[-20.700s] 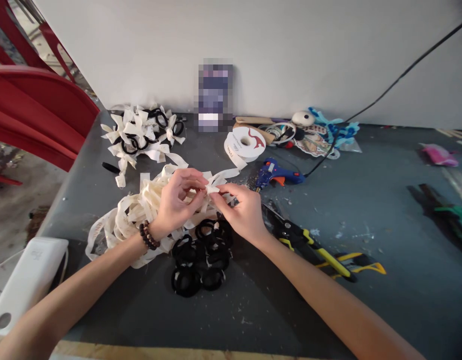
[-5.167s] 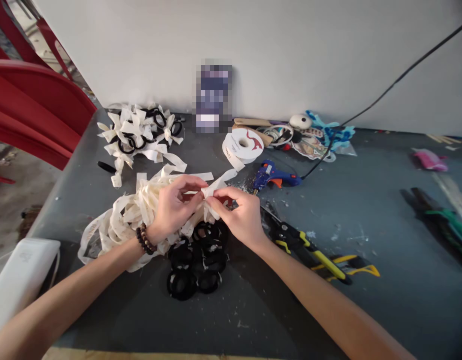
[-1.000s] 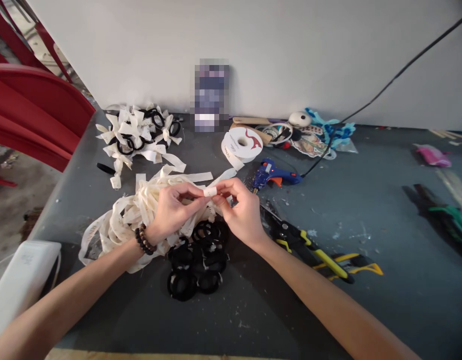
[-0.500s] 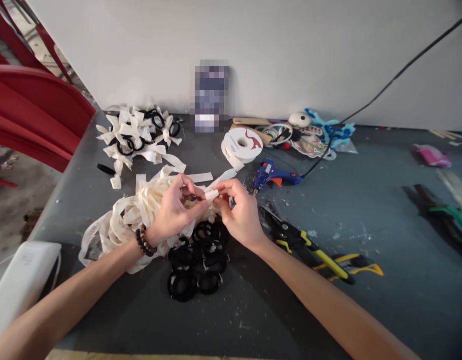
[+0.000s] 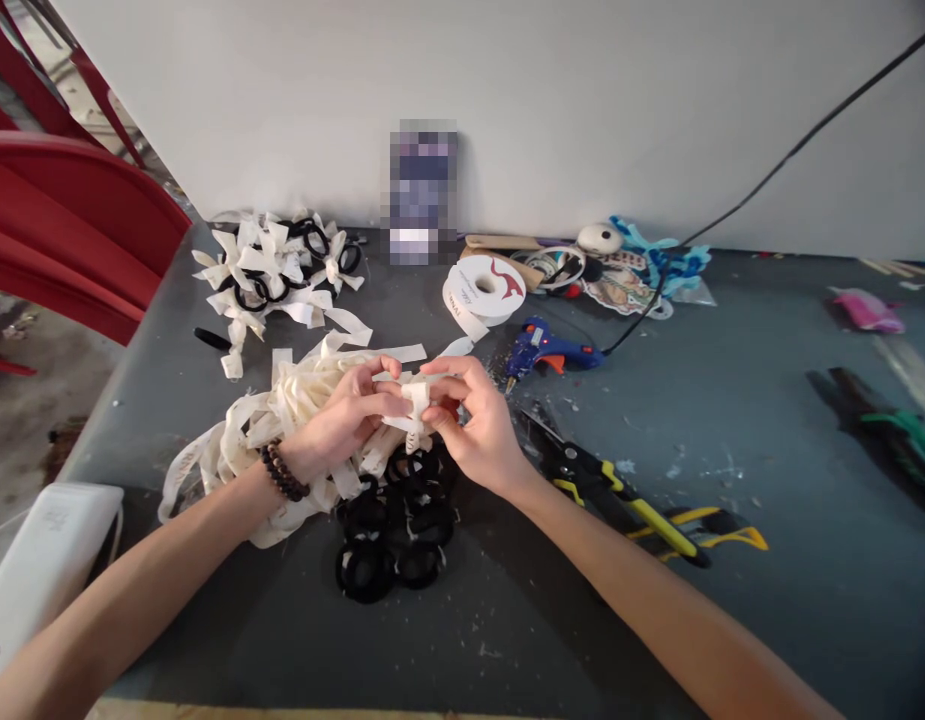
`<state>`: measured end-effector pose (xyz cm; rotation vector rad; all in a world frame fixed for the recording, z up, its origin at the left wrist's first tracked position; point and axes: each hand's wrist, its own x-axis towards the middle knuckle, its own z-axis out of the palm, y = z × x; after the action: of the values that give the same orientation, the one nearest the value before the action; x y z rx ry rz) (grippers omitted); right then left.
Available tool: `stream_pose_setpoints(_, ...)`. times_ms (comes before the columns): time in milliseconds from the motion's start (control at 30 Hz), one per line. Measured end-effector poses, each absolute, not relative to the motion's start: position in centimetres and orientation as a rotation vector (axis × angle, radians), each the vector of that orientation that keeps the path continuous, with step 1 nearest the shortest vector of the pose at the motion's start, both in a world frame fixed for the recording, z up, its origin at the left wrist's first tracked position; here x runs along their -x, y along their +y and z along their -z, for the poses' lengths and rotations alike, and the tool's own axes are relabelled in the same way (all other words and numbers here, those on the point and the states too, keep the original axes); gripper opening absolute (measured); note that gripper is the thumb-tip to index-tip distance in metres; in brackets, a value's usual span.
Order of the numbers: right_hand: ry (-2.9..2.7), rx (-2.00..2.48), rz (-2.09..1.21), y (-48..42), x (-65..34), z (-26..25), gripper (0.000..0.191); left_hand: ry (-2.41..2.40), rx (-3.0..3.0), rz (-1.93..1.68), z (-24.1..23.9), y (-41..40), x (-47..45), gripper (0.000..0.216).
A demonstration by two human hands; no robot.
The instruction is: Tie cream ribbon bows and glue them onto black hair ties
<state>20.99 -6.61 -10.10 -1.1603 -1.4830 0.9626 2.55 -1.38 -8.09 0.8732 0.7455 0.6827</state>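
Note:
A cream ribbon (image 5: 416, 400) is folded between my hands, with one printed end hanging down. My left hand (image 5: 355, 405) pinches it from the left, thumb and fingers closed on it. From the other side, the fingers and thumb of my right hand (image 5: 473, 415) grip the ribbon's right edge. Under and beside my left hand lies a heap of loose cream ribbon strips (image 5: 282, 410). Several black hair ties (image 5: 394, 530) sit on the table just below both hands. Behind them stands a white ribbon spool (image 5: 486, 290).
A blue glue gun (image 5: 544, 345) with a black cable lies to the right, near yellow-handled scissors (image 5: 634, 500). Finished-looking bow hair ties (image 5: 274, 265) are piled at back left. A phone (image 5: 423, 195) leans on the wall. A white power bank (image 5: 49, 560) lies at left.
The ribbon, earlier a small flat fold held across, now stands as an upright loop with an end hanging below. My left hand has shifted slightly, and the right fingers have spread somewhat.

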Motion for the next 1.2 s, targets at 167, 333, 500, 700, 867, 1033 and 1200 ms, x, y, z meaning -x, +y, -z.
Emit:
stream_pose_setpoints(167,-1.435,1.257,-0.823,-6.57,-20.83,9.57,0.03,0.766,-0.899,-0.802,8.21,-1.69,-2.87,0.034)
stream_pose_setpoints(333,-1.346,1.315,-0.802,-6.56,-20.7,9.53,0.029,0.816,-1.145,-0.856,8.51,-2.08,-3.06,0.046)
stream_pose_setpoints(500,-1.234,1.299,-0.872,-6.24,-20.77,9.83,0.032,0.843,-1.237,-0.946,8.7,-2.08,-3.17,0.028)
stream_pose_setpoints(700,-1.149,1.266,-1.014,-6.36,-20.82,9.58,0.037,0.832,-1.321,-0.936,8.61,-2.17,-3.07,0.025)
stream_pose_setpoints(867,-1.073,1.277,-1.032,-6.28,-20.8,9.53,0.037,0.856,-1.329,-0.928,8.24,-2.24,-3.03,0.022)
stream_pose_setpoints(1033,-0.897,1.217,-1.118,-5.8,-20.75,9.79,0.04,0.88,-1.296,-0.941,8.24,-2.31,-3.06,0.024)
stream_pose_setpoints(1200,-1.0,1.136,-1.174,-6.1,-20.73,9.69,0.051,0.951,-1.323,-1.047,8.53,-2.33,-3.01,0.023)
